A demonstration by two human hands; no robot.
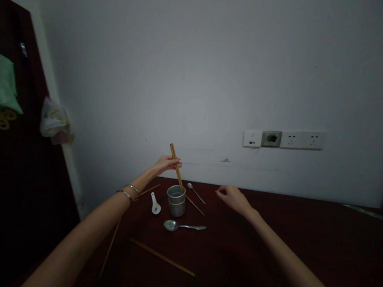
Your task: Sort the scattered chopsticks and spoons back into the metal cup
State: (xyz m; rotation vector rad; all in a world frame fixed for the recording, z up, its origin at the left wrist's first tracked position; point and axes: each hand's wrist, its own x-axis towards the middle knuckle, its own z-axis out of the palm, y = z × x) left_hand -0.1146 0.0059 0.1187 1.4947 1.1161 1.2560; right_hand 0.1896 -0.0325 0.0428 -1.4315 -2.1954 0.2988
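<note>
My left hand [169, 163] is closed around a pair of wooden chopsticks [178, 169], which lean with their lower ends at the mouth of a grey metal cup [176, 205]. To the right, my right hand [232, 196] hovers over the table with its fingers curled together; whether anything is in them I cannot make out. Left of the cup lies a white soup spoon [155, 207]. A large metal spoon [171, 225] rests in front of it, and a smaller metal spoon [197, 194] lies behind on the right.
Loose chopsticks [163, 257] lie on the dark red table [237, 250], one near the front and others around the cup. A white wall [197, 96] with sockets [291, 139] rises behind. At the left, a plastic bag [52, 120] hangs by a dark door [15, 158].
</note>
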